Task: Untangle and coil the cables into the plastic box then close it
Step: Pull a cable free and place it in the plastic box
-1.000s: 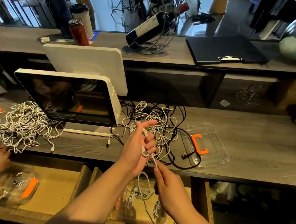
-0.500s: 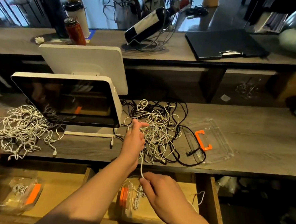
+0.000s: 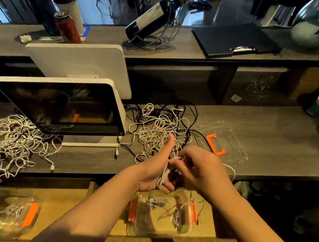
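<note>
1. Thin white cable (image 3: 164, 170) is looped round the left hand (image 3: 154, 174), whose fingers curl on it, thumb upright.
2. Right hand (image 3: 199, 168) pinches the same cable; its fingertips are hidden.
3. Clear plastic box (image 3: 159, 224) with orange clips sits near, below the hands.
4. Tangled pile (image 3: 158, 133) lies on the grained wooden counter (image 3: 275, 142), just beyond the hands.

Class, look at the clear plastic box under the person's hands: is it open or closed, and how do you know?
Open. The plastic box has no lid on it; coiled cables lie exposed inside, and its lid rests apart on the counter.
</note>
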A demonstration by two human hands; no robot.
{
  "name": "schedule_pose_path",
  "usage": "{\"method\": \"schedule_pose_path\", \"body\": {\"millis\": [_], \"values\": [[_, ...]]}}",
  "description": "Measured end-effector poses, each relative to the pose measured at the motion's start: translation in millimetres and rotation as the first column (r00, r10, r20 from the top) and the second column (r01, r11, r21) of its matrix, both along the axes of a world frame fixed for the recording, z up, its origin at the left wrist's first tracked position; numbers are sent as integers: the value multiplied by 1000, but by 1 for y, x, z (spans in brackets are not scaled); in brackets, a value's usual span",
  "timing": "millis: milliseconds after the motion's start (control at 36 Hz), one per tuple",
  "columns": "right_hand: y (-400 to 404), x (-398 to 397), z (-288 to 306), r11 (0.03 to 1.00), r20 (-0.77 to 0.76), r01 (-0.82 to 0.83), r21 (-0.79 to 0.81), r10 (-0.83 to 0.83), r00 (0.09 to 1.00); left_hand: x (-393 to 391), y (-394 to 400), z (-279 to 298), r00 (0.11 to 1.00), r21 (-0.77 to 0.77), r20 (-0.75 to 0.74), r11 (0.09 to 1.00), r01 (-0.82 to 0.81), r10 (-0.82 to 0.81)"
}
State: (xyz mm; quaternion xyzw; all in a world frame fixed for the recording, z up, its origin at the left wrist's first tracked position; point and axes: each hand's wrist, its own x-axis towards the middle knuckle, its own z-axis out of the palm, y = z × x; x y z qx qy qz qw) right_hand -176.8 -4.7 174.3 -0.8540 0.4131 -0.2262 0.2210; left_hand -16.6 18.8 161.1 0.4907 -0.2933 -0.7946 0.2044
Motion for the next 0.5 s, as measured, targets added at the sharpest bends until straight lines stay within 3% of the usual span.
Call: {"method": "schedule_pose_path", "body": {"millis": [111,222,389,500], "values": [[-10,-7,6,977,-92,205,65,-198,976,2,1,0,983,18,-167,996,86,-81],[-15,-12,0,963,-110,254,91,-244,964,6,2,-8,965,-52,-230,991,122,-131],[-12,-16,-11,974,-20,214,68,-213,977,7,9,-3,960,-214,112,937,276,-257],[-9,-19,-14,984,41,174,23,-175,984,9,11,7,919,-284,232,881,377,-319]]}}
